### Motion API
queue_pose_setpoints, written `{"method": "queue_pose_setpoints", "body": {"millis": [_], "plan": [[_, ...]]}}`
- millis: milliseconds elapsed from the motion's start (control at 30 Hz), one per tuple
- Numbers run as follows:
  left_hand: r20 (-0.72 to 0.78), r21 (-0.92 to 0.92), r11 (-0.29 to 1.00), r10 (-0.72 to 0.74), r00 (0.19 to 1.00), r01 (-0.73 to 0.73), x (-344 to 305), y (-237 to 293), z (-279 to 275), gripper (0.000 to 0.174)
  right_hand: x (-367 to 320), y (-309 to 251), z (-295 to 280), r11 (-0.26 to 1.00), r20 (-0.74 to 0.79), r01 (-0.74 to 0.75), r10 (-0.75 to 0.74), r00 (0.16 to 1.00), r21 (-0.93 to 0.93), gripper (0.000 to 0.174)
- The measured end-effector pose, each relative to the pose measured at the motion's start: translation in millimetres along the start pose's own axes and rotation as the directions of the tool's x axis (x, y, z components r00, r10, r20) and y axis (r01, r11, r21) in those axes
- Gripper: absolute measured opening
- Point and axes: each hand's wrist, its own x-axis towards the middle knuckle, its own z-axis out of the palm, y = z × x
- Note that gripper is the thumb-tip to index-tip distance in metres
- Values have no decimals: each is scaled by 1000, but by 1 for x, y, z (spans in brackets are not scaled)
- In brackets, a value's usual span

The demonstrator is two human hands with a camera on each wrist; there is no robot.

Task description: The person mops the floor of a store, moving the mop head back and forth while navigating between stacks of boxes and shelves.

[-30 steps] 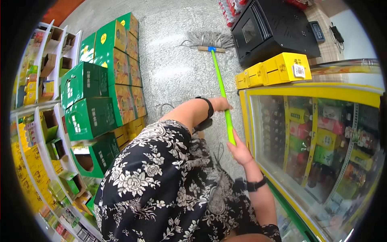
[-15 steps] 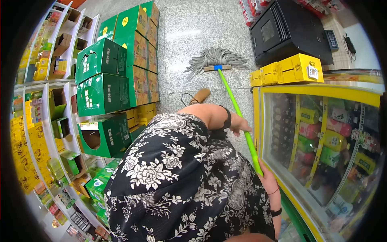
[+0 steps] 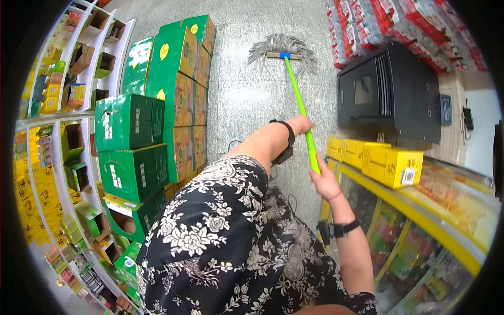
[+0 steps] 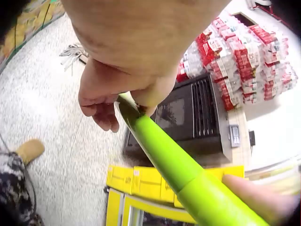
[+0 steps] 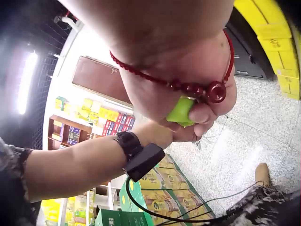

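Observation:
A mop with a bright green handle [image 3: 297,97] and a grey string head [image 3: 283,44] lies against the floor, its head ahead in the aisle. My left hand [image 3: 301,124] grips the handle partway along; the left wrist view shows the fingers of this hand [image 4: 123,89] curled round the green pole [image 4: 169,155]. Closer to my body, my right hand [image 3: 326,182] holds the handle near its top end. In the right wrist view, the fingers of the right hand [image 5: 188,89] wrap the green end [image 5: 181,112], with a red bead bracelet above them.
Green cartons [image 3: 128,123] are stacked left of the aisle, beside shelves [image 3: 113,55]. On the right stand a black stove-like unit [image 3: 367,94], yellow boxes [image 3: 391,165] and a glass-fronted cooler [image 3: 451,254]. Red-and-clear bottle packs [image 3: 367,23] are piled behind. A shoe [image 4: 30,149] shows below.
The mop head came back toward me, then slid forward along the floor, away from my body. Both hands moved forward with the handle, keeping hold. The view has shifted, showing more bottle packs.

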Motion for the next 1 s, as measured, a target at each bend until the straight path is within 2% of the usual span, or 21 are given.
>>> {"method": "queue_pose_setpoints", "body": {"millis": [100,167,267,333,400,467,500,567,633,667,700,733,767,800,833,867,900,933,967,1000], "plan": [[-93,54,999,2,996,3,60,13,-69,40,85,-49,-22,997,-24,9,-10,1000,-75,61],[-285,163,982,144,948,-100,97,16,-101,44,119,-88,-38,1000,-32,9,-8,999,4,62],[-274,164,985,106,956,-62,125,25,-133,41,146,-124,-52,995,16,-79,79,997,58,63],[-272,153,988,64,960,-22,124,27,-141,41,152,-127,-53,994,37,-96,94,995,51,64],[-266,136,990,19,964,18,123,21,-133,41,150,-117,-49,992,59,-116,114,992,39,65],[-172,252,967,75,982,-30,130,5,-119,41,147,-89,-37,998,25,-38,40,999,-54,66],[-52,425,896,165,985,-128,81,25,-125,23,138,-80,-33,998,23,-37,38,999,-58,66],[-55,453,881,183,982,-139,65,14,-101,26,110,-65,-25,995,67,-65,69,995,-72,66],[-6,108,994,35,999,-34,42,3,-75,34,66,-51,-19,998,90,-42,46,995,-48,65],[-14,108,994,33,999,-32,35,-5,-60,34,47,-46,-16,1000,111,-18,20,994,-20,64],[33,-23,1000,19,999,-18,29,-15,-37,37,24,-49,-17,1000,117,-16,18,993,-22,64],[88,-156,988,8,996,6,12,-22,-15,41,-7,-58,-20,990,170,-121,131,977,-67,64],[87,-162,987,4,996,10,-6,-26,1,41,-31,-59,-20,969,215,-216,238,947,-121,64],[161,-146,989,5,987,19,-31,-24,10,41,-51,-48,-20,969,220,-211,236,947,-129,64],[240,-128,991,2,971,29,-55,-23,22,42,-75,-33,-20,981,217,-125,155,964,-149,63],[243,-132,991,-3,970,36,-77,-20,35,42,-98,-17,-21,986,214,-39,75,974,-163,62],[345,-154,987,1,939,55,-96,-17,44,46,-119,-3,-23,986,220,-40,75,973,-162,62],[444,-174,982,8,896,78,-109,-18,55,50,-139,11,-27,984,193,63,-29,981,-168,60],[447,-175,981,4,894,82,-114,-21,67,50,-157,20,-31,970,166,164,-134,977,-178,59],[483,-196,972,-18,875,128,-114,-24,78,50,-172,19,-36,970,167,164,-134,977,-178,59]]}}
